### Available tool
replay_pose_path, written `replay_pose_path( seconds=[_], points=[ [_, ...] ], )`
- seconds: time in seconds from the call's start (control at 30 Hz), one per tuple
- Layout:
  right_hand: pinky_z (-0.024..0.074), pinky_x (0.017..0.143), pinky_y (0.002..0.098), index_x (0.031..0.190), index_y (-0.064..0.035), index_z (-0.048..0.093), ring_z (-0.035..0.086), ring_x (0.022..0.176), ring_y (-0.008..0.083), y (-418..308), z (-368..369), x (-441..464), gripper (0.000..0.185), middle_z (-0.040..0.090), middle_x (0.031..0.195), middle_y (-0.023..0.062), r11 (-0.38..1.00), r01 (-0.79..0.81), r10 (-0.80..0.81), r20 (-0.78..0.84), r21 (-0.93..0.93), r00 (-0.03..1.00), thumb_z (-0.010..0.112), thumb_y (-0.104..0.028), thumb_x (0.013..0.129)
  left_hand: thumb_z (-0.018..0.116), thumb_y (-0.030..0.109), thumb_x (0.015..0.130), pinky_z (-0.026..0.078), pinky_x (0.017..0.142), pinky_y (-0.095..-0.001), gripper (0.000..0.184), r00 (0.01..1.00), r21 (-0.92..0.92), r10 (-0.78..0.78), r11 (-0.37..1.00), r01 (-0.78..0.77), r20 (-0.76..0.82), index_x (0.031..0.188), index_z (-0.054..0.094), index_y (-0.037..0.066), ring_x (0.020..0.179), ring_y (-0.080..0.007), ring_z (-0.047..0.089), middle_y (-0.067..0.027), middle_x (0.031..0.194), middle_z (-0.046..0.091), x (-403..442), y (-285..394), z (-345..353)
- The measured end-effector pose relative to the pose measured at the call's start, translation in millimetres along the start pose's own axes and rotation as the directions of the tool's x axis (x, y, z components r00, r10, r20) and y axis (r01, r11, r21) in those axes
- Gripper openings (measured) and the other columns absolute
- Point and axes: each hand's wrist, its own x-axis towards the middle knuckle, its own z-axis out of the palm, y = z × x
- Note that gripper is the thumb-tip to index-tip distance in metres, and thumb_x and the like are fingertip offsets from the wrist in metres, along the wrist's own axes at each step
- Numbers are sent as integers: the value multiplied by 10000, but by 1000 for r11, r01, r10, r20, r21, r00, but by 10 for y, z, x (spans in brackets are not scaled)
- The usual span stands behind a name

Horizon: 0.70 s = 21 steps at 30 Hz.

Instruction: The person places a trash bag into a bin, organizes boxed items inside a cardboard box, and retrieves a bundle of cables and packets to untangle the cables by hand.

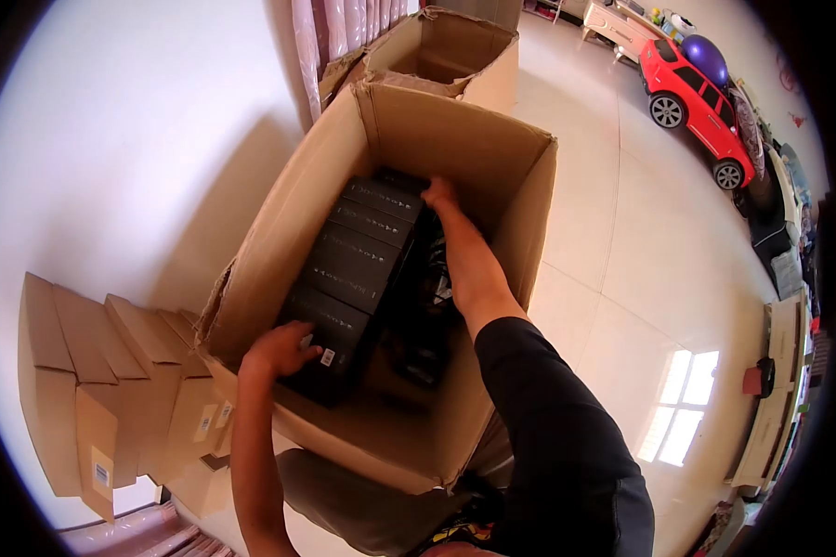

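A row of several black boxes (358, 243) with small pale print lies inside a large open cardboard carton (455, 125). At the near end of the row, my left hand (277, 353) rests on the closest black box (320, 327), fingers apart, beside a small white label (328, 356). My right hand (441, 193) reaches deep into the carton and closes on the far black box (395, 176) by its right edge; some of those fingertips are hidden. Dark items, too shadowed to identify, lie right of the row.
Another open cardboard carton (441, 51) stands behind. Several flat-sided brown cartons (111, 371) line the wall at left. A red toy car (697, 107), a purple ball (705, 61) and a drawer cabinet (769, 399) are along the right, across the tiled floor (604, 232).
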Motion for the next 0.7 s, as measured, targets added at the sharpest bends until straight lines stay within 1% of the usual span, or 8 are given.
replay_pose_path(
  seconds=[0.03,0.13,0.23,0.33,0.43,0.53,0.63,0.7],
  points=[
    [472,1111,472,1331,-113,704,572,1313,395,83,100,28,497,631,1401,208,999,42,-42,-16,-25,999,725,-208,844,717,407,952,494,1078,-457,591,1000,-3,3,1000,-3,-10,1411,603,53,1291,-401,594,-210,1402,623,11,13,-5],
    [442,1139,510,1324,-102,700,471,1383,452,-37,65,2,481,569,1450,223,985,-6,22,92,-171,996,673,-143,846,720,403,951,497,1074,-460,588,999,-41,26,999,-27,-33,1414,602,60,1286,-402,597,-210,1399,624,14,30,4],
    [406,1174,539,1358,-77,661,390,1416,496,133,249,240,506,514,1483,234,932,76,-2,205,-354,979,653,-113,854,724,397,950,500,1068,-464,591,999,-20,28,999,-29,-25,1417,598,58,1282,-405,600,-211,1396,627,-15,122,-50],
    [387,1204,498,1414,-52,597,409,1439,457,145,121,73,575,488,1524,232,948,115,-62,181,-297,981,668,-94,845,716,377,971,521,1039,-451,578,997,30,44,999,-42,-57,1429,595,46,1225,-396,644,-209,1374,647,-30,78,4],
    [377,1222,458,1475,-51,540,393,1484,412,156,28,49,660,440,1583,233,975,116,-68,242,-189,968,657,-55,825,713,376,975,525,1033,-449,576,1000,20,7,1000,-7,-10,1434,593,50,1220,-391,650,-209,1377,645,-47,131,-28],
    [349,1244,431,1540,-66,472,365,1524,365,31,-156,40,761,378,1635,235,992,69,-20,409,-105,912,660,-42,804,714,378,975,532,1025,-447,579,999,-14,35,999,-35,-7,1437,591,50,1205,-389,659,-217,1371,645,-19,48,10],
    [329,1257,434,1582,-82,416,332,1541,379,-13,-168,78,815,354,1654,228,991,52,4,408,-125,913,656,-43,804,726,406,952,520,1034,-457,591,1000,-32,-4,999,4,9,1408,605,50,1236,-401,630,-208,1366,643,-23,86,-21],
    [308,1266,455,1606,-106,374,316,1547,391,73,-26,222,865,340,1666,217,968,169,-66,460,-188,886,674,-48,797,725,405,952,521,1033,-454,590,1000,-11,12,1000,-12,-2,1408,606,50,1237,-400,629,-207,1366,644,2,56,-6]
  ],
)
